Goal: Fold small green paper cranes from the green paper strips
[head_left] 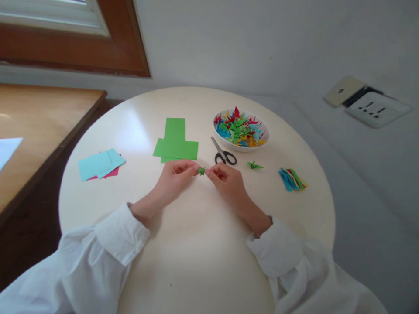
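Between my two hands is a small folded green paper piece [202, 171], pinched at both sides above the table. My left hand [178, 175] grips its left side between thumb and forefinger; my right hand [227, 179] grips the right side the same way. Its exact shape is partly covered by the fingertips. Just beyond my right hand lie scissors [224, 152] with black handles, blades pointing away. A green paper crane [254, 165] rests to the right of them. Sheets of green paper [175, 139] lie overlapped beyond my left hand.
A white bowl [242, 149] full of colourful paper cranes stands at the back right. Paper strips [292, 179] in several colours lie on the right. Light blue sheets [101, 165] over pinkish-red ones lie on the left of the round white table [196, 270]. A wall is behind.
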Demonstrator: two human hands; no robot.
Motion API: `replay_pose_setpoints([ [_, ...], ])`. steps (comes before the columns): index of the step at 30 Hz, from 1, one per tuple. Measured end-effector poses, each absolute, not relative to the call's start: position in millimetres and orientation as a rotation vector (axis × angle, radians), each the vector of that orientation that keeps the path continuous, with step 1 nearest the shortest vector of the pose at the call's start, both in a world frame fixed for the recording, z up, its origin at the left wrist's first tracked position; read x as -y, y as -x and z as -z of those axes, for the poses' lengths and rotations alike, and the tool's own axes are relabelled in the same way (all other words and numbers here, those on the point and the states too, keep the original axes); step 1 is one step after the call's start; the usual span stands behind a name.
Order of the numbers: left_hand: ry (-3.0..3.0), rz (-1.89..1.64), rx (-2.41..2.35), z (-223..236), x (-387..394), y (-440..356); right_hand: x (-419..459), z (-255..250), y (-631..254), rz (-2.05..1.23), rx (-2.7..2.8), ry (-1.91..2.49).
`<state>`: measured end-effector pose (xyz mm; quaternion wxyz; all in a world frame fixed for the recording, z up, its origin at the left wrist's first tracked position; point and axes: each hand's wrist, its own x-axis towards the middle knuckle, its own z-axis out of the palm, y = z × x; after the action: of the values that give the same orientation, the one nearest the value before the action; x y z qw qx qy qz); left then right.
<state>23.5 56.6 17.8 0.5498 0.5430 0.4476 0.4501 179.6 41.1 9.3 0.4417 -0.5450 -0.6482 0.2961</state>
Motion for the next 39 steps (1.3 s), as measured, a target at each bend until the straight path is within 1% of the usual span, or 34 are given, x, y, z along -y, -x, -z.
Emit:
replay_pose_setpoints([
  [4, -1.357, -1.075, -1.027, -23.1, -54.7, -26.4, -41.8, -9.2, -178.0, -0.926, 1.565, 1.221],
  [12, -1.408, -1.125, -1.063, -21.6, -54.5, -27.1, -40.9, -13.3, -175.9, -1.068, 1.482, 1.164],
  [22, -1.205, -1.181, -1.081, -20.0, -56.4, -26.9, -41.6, -12.3, -176.7, -1.103, 1.461, 1.192],
  [28, -0.982, -1.248, -1.041, -16.2, -60.1, -27.1, -42.4, -8.9, -177.7, -1.057, 1.468, 1.22],
  [39, -0.773, -1.225, -1.004, -19.5, -60.5, -27.6, -43.7, -6.3, -180.2, -1.037, 1.532, 1.195],
])
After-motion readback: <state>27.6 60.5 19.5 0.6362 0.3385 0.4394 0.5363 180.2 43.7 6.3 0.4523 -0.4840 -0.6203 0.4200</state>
